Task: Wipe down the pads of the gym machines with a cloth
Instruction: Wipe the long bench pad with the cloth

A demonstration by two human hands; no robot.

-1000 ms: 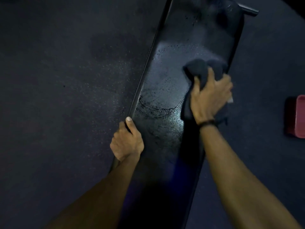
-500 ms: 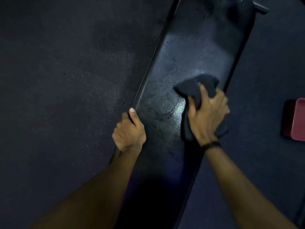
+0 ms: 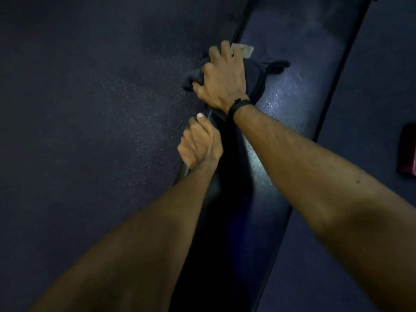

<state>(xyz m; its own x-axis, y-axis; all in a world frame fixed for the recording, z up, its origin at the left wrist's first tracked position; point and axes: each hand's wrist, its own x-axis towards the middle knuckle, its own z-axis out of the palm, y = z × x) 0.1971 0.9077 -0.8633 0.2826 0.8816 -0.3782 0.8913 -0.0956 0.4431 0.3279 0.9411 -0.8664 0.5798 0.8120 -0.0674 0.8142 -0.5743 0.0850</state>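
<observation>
A long black bench pad point(image 3: 299, 70) runs from the bottom middle to the top right, its surface wet and shiny. My right hand point(image 3: 221, 75) grips a dark cloth point(image 3: 256, 73) bunched on the pad's left edge; a pale tag sticks out beyond the fingers. The cloth hangs partly over that edge. Just below it, my left hand point(image 3: 199, 144) is curled round the pad's left rim, thumb lying along the top. A dark band circles my right wrist.
Dark speckled rubber flooring point(image 3: 90, 109) lies on both sides of the bench. A red object point(image 3: 408, 149) sits on the floor at the right edge of the view. The pad's near end lies in deep shadow between my forearms.
My right hand has swept the cloth from the pad's right side across to its left edge, close above my left hand. The left hand keeps its hold on the rim.
</observation>
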